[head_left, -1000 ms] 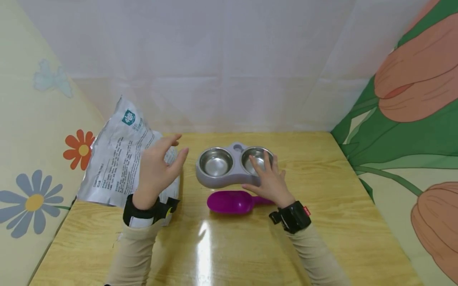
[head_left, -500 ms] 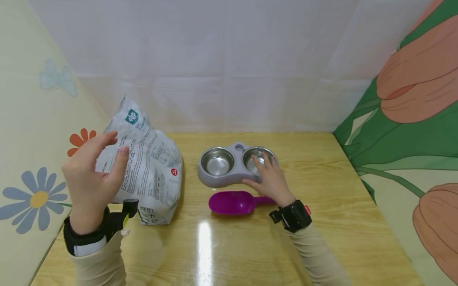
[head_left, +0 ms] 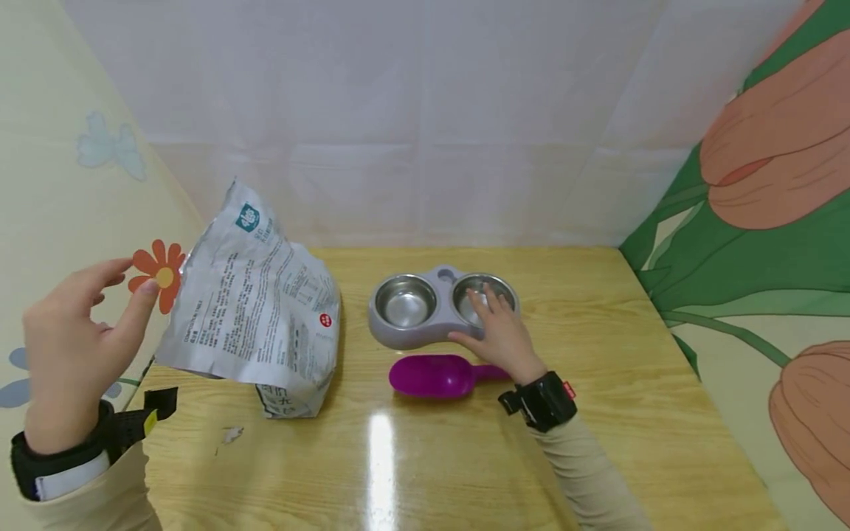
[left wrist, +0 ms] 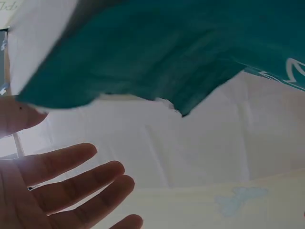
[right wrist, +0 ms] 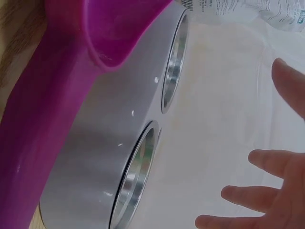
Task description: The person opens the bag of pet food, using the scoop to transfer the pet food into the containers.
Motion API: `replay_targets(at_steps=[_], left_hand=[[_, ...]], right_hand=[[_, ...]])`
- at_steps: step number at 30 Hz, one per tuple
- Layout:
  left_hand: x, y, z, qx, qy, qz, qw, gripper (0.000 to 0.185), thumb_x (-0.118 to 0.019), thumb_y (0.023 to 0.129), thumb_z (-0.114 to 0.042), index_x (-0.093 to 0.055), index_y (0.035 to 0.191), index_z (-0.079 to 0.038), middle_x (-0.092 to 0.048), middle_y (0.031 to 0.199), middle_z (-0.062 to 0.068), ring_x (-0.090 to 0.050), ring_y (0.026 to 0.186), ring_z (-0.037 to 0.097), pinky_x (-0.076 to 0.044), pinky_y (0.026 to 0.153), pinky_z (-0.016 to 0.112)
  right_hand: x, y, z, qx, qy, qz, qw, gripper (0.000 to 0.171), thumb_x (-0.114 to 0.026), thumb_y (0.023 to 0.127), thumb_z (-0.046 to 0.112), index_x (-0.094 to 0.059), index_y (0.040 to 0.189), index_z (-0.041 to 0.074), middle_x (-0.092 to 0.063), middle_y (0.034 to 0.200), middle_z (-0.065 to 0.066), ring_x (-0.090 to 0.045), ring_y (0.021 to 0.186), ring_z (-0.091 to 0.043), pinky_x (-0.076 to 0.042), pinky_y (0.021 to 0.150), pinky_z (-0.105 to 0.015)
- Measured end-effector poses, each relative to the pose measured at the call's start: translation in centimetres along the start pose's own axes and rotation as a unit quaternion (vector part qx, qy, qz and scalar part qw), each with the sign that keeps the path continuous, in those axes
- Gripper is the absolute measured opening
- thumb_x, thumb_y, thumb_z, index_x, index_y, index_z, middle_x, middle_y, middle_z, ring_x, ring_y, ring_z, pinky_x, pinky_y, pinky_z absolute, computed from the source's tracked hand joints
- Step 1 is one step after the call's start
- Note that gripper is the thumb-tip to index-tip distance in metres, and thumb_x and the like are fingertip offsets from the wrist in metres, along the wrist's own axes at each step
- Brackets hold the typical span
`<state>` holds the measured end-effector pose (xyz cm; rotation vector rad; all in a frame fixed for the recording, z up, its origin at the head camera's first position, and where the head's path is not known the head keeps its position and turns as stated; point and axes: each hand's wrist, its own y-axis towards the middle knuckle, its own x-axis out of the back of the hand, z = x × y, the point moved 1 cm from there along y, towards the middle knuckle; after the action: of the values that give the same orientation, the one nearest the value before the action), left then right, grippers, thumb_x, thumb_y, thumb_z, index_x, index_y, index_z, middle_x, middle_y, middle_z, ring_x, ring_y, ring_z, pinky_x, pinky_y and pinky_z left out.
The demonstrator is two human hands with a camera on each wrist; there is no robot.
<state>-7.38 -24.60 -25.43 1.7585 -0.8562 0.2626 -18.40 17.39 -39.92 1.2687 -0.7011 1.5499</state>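
A silver-white printed pet food bag (head_left: 252, 310) stands on the left of the table, its upper part leaning out to the left. My left hand (head_left: 80, 332) is off the bag's left edge, thumb and fingers spread apart with nothing between them. In the left wrist view the bag's teal side (left wrist: 143, 52) hangs above the fingers. My right hand (head_left: 508, 339) hovers with spread fingers over the right steel bowl of a grey double pet bowl (head_left: 412, 339). A magenta scoop (head_left: 432, 376) lies in front of the bowls, its handle reaching under the right hand's wrist side.
The wooden table (head_left: 451, 472) meets a white cloth backdrop (head_left: 425, 147) behind the bowls. Floral cloths (head_left: 764, 310) line both sides. A small pale scrap (head_left: 232, 434) lies in front of the bag.
My left hand has moved left, from in front of the bag to past its left edge, uncovering the printed face. The right hand has stayed nearly still over the bowl.
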Motion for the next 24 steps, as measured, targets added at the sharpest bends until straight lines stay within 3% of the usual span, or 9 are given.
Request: replay_targets(at_steps=[3, 6, 8, 10, 11, 14, 18, 21, 24], left_hand=[[0.0, -0.5, 1.0, 0.079, 0.024, 0.064, 0.9945, 0.045, -0.057, 0.088, -0.025, -0.055, 0.117, 0.010, -0.054, 0.115, 0.030, -0.050, 0.097, 0.047, -0.044, 0.088, 0.030], [-0.2, -0.8, 1.9, 0.131, 0.025, 0.116, 0.9843, 0.045, -0.055, 0.090, -0.025, -0.053, 0.122, 0.006, -0.054, 0.115, 0.028, -0.051, 0.099, 0.045, -0.048, 0.081, 0.036], [-0.5, -0.9, 2.6, 0.142, 0.010, 0.141, 0.9797, 0.044, -0.054, 0.091, -0.025, -0.052, 0.123, 0.005, -0.056, 0.114, 0.028, -0.052, 0.098, 0.044, -0.042, 0.075, 0.016], [-0.6, -1.0, 3.1, 0.150, 0.000, 0.161, 0.9755, 0.044, -0.052, 0.092, -0.026, -0.053, 0.124, 0.003, -0.057, 0.113, 0.027, -0.054, 0.096, 0.038, -0.031, 0.064, 0.007], [-0.7, -1.1, 3.4, 0.156, -0.007, 0.173, 0.9725, 0.044, -0.051, 0.092, -0.027, -0.051, 0.125, 0.003, -0.057, 0.112, 0.028, -0.054, 0.096, 0.038, -0.031, 0.063, 0.007], [-0.9, -1.3, 4.0, 0.170, -0.027, 0.199, 0.9648, 0.044, -0.048, 0.094, -0.028, -0.051, 0.125, 0.004, -0.057, 0.111, 0.028, -0.057, 0.084, 0.009, -0.034, 0.061, 0.012], [-1.3, -1.5, 4.5, 0.166, -0.077, 0.210, 0.9606, 0.039, -0.046, 0.095, -0.023, -0.055, 0.117, 0.008, -0.064, 0.085, 0.002, -0.047, 0.066, -0.012, -0.040, 0.057, 0.010], [-1.8, -1.7, 4.8, 0.159, -0.120, 0.214, 0.9562, 0.037, -0.045, 0.095, -0.019, -0.055, 0.113, 0.011, -0.052, 0.074, -0.018, -0.050, 0.060, -0.002, -0.040, 0.050, 0.012], [-2.4, -1.9, 4.9, 0.155, -0.154, 0.221, 0.9505, 0.038, -0.044, 0.096, -0.017, -0.053, 0.115, 0.014, -0.054, 0.073, -0.019, -0.051, 0.056, 0.003, -0.040, 0.046, 0.017]], right_hand=[[0.0, 0.2, 0.2, 0.001, 0.003, 0.003, 1.000, 0.085, -0.057, 0.079, 0.057, -0.031, 0.141, 0.005, -0.026, 0.141, -0.028, -0.028, 0.124, -0.049, -0.033, 0.088, -0.063], [0.0, 0.4, 0.3, 0.004, 0.015, 0.004, 1.000, 0.084, -0.056, 0.080, 0.058, -0.033, 0.140, 0.004, -0.031, 0.138, -0.028, -0.032, 0.124, -0.046, -0.034, 0.088, -0.062], [0.1, 0.7, 0.6, 0.006, 0.033, 0.004, 0.999, 0.083, -0.057, 0.079, 0.057, -0.036, 0.138, 0.003, -0.037, 0.135, -0.027, -0.037, 0.121, -0.044, -0.036, 0.088, -0.059], [0.2, 0.9, 0.8, 0.009, 0.052, 0.005, 0.999, 0.080, -0.058, 0.080, 0.056, -0.039, 0.136, 0.002, -0.042, 0.132, -0.025, -0.042, 0.118, -0.042, -0.037, 0.089, -0.056], [0.3, 1.0, 0.9, 0.011, 0.061, 0.005, 0.998, 0.079, -0.059, 0.080, 0.055, -0.040, 0.135, 0.001, -0.045, 0.130, -0.024, -0.045, 0.116, -0.041, -0.038, 0.089, -0.054], [0.5, 1.5, 1.4, 0.026, 0.083, 0.004, 0.996, 0.072, -0.061, 0.081, 0.049, -0.046, 0.130, -0.002, -0.053, 0.122, -0.022, -0.052, 0.109, -0.038, -0.040, 0.089, -0.049], [0.7, 2.2, 2.4, 0.042, 0.095, 0.014, 0.995, 0.064, -0.060, 0.083, 0.045, -0.052, 0.123, -0.004, -0.060, 0.111, -0.020, -0.058, 0.099, -0.034, -0.044, 0.084, -0.044], [0.9, 2.7, 3.5, 0.045, 0.092, 0.025, 0.994, 0.061, -0.057, 0.085, 0.046, -0.054, 0.122, -0.002, -0.064, 0.101, -0.017, -0.062, 0.090, -0.029, -0.048, 0.077, -0.041], [1.2, 3.3, 4.7, 0.055, 0.102, 0.027, 0.993, 0.060, -0.057, 0.086, 0.045, -0.054, 0.123, -0.002, -0.066, 0.093, -0.014, -0.063, 0.082, -0.025, -0.049, 0.071, -0.037]])
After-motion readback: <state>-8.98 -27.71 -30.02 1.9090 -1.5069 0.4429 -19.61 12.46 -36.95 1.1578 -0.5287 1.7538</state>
